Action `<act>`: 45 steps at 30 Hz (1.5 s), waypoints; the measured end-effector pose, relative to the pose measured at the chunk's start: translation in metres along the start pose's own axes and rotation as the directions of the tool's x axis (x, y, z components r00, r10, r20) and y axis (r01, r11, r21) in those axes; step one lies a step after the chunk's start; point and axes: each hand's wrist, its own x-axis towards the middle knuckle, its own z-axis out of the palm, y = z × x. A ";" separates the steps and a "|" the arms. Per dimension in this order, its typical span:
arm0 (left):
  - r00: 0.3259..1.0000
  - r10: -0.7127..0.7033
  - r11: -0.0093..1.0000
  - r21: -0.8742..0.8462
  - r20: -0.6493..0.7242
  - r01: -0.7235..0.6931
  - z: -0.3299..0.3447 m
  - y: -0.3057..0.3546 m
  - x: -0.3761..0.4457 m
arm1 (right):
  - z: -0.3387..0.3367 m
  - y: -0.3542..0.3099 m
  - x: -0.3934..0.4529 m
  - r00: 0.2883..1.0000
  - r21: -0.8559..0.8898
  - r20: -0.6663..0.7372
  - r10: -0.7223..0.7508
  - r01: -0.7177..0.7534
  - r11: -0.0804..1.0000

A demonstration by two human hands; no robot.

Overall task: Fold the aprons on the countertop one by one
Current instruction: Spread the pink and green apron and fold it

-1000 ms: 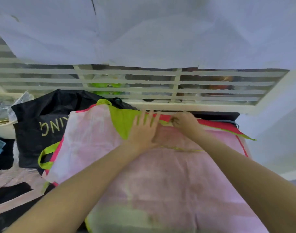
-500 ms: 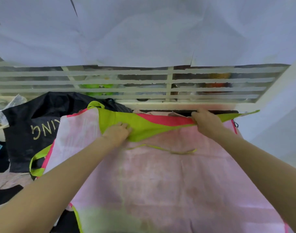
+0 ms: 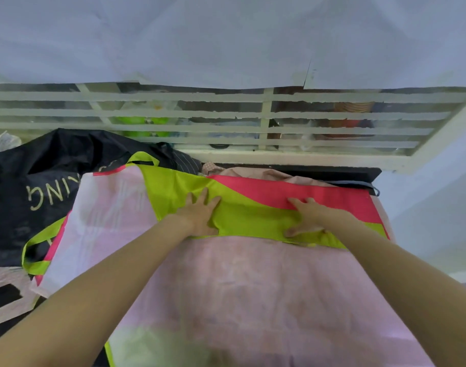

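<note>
Pressing flat with spread fingers, the left hand [image 3: 200,215] and right hand [image 3: 306,215] are pinning the pink apron [image 3: 253,287] on the countertop pile, whose slippery fold is risking sliding open if released unevenly.

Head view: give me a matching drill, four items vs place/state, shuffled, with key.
1. left hand
2. right hand
3. black apron
4. green strap loop

A. bunched at far left, pale lettering
B. flat where green meets red
C. flat on the green fold
D. off the pink apron's left edge

Pairs: 1-C, 2-B, 3-A, 4-D
</note>
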 end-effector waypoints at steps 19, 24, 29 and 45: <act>0.761 0.464 0.860 0.436 -0.454 -0.265 0.084 -0.071 -0.108 | 0.035 -0.089 -0.060 0.834 -0.062 -0.471 -0.286 0.292 0.954; 0.743 0.533 0.816 0.477 -0.404 -0.327 0.145 -0.087 -0.167 | 0.091 -0.148 -0.113 0.824 -0.075 -0.276 -0.495 0.495 0.866; 0.790 0.510 0.798 0.530 -0.341 -0.287 0.205 -0.091 -0.207 | 0.153 -0.168 -0.152 0.843 -0.027 -0.206 -0.496 0.502 0.864; 0.829 0.439 0.867 -0.080 -0.345 -0.492 0.160 -0.039 -0.203 | 0.198 -0.190 -0.184 0.916 0.211 -0.147 -0.372 0.397 0.893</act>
